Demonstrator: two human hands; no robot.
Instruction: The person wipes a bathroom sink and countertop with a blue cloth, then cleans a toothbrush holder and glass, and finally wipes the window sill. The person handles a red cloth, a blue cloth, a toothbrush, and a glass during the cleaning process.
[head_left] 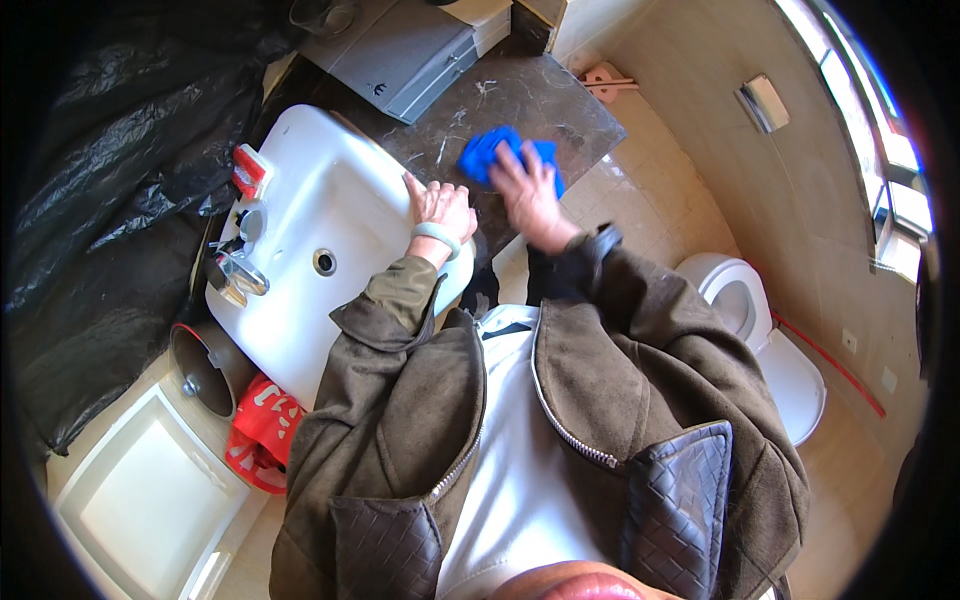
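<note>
My right hand (530, 203) presses down on a crumpled blue cloth (483, 155), which lies on the dark marbled countertop (580, 125) near its right edge. The fingers spread over the cloth and hold it against the surface. My left hand (440, 208), with a pale bangle (437, 236) at the wrist, leans on the right rim of the white sink (300, 175). Its thumb stretches out along the rim and nothing shows in the hand; the fingertips are partly hidden. The sink has a metal drain (324, 262) in its basin.
A red-and-white brush (250, 172) and a chrome faucet (240, 277) sit on the sink's left side. Grey drawers (400, 65) stand at the back of the counter. Black plastic sheeting (120, 200) hangs at left. A toilet (735, 290) stands at right, a dark bucket (208, 368) below the sink.
</note>
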